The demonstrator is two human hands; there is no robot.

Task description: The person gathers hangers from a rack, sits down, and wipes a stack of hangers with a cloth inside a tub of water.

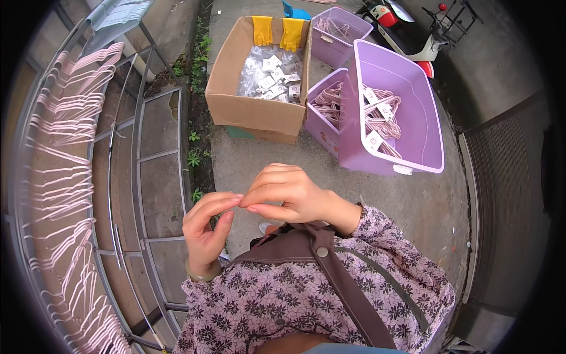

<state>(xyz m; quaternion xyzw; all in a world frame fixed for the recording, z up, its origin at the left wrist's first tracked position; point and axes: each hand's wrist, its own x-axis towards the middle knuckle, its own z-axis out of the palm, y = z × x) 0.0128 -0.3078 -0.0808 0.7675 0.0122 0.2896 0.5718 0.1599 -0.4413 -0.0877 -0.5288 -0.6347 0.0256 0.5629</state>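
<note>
In front of my body, both hands meet at the fingertips. My left hand (206,230) has its fingers bent toward the right, with the thumb standing apart from them and no object showing in the gap. My right hand (289,192) is curled in a pinch, its fingertips touching those of the left. Whether something small sits between them I cannot make out. Beyond the hands stands a cardboard box (253,112) with clear plastic bags and white tags (274,76) inside. To its right, a large purple bin (421,130) holds pink hangers (386,118) with white cards.
Yellow gloves (262,30) drape over the box's far rim. Two more purple bins (339,50) (324,135) hold pink hangers. On the left, a metal rack (141,171) carries several rows of pink hangers (71,118). A scooter (407,29) is parked at the back right.
</note>
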